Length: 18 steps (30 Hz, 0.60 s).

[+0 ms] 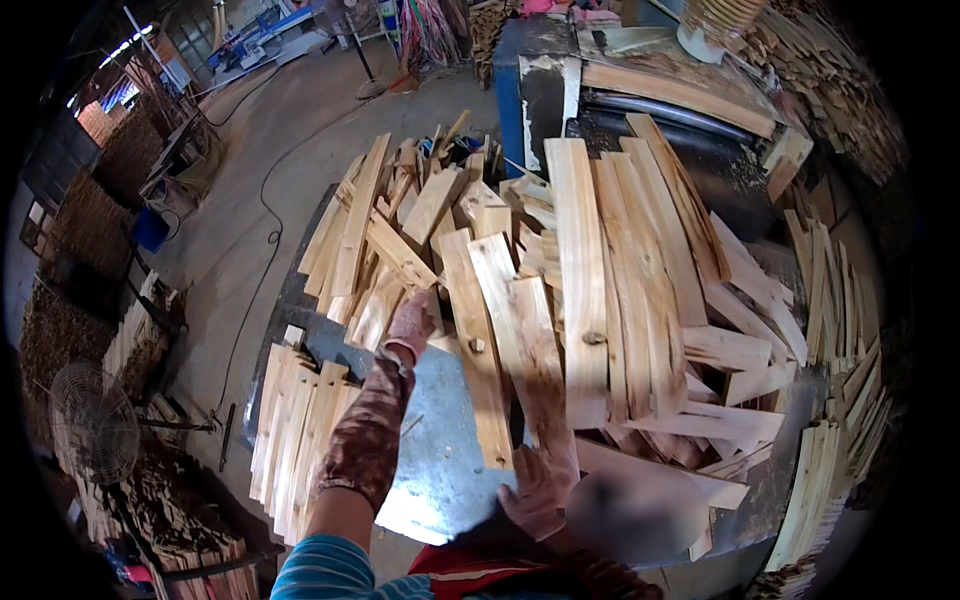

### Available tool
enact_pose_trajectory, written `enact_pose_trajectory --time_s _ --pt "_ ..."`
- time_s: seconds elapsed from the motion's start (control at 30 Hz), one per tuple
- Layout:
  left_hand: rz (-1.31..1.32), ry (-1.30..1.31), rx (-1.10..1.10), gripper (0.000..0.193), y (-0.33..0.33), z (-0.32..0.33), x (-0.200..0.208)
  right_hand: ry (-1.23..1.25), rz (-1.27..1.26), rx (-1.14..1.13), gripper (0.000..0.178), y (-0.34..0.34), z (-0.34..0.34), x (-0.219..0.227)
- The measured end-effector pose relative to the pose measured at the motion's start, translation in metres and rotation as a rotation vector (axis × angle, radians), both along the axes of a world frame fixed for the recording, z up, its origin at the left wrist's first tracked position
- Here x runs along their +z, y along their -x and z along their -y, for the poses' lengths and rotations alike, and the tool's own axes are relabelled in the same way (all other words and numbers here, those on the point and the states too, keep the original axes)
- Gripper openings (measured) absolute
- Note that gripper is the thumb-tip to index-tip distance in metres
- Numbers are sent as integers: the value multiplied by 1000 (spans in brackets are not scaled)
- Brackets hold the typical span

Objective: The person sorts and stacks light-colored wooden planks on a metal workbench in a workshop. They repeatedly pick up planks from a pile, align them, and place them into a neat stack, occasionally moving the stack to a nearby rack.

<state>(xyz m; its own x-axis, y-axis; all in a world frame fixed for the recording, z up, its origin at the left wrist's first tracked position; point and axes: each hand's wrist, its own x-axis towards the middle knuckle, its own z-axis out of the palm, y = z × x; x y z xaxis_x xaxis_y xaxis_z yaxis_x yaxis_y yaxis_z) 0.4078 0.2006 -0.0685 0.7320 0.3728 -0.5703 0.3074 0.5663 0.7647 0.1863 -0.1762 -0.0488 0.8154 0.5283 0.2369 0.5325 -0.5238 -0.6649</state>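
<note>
My left hand (410, 322), in a pinkish work glove below a patterned brown sleeve cover, reaches into the heap of wooden boards. Its fingers close on the near end of a short, slanting wooden board (400, 252); part of the grip is hidden. Close to my body, my right hand (535, 495), also gloved, grips the lower end of a long wooden board (537, 350) with a rough brown edge. Beside that one lies a knotty narrow board (475, 350), its near end over the grey metal tabletop (440, 450).
Long pale boards (580, 260) lean in a stack at right of centre, above loose offcuts (725, 350). A row of boards (295, 430) lies at the table's left. Behind stands a machine with a roller (680, 115). A cable (265, 200) crosses the floor; a fan (95, 420) stands far left.
</note>
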Motion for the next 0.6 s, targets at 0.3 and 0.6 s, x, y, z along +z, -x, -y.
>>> enact_pose_trajectory --time_s 0.3,0.6 --pt "178 344 19 10 -42 -80 -50 235 -125 -405 88 -37 -117 -52" --pt "91 124 113 12 30 -111 -9 -73 -378 -171 93 -49 -122 53"
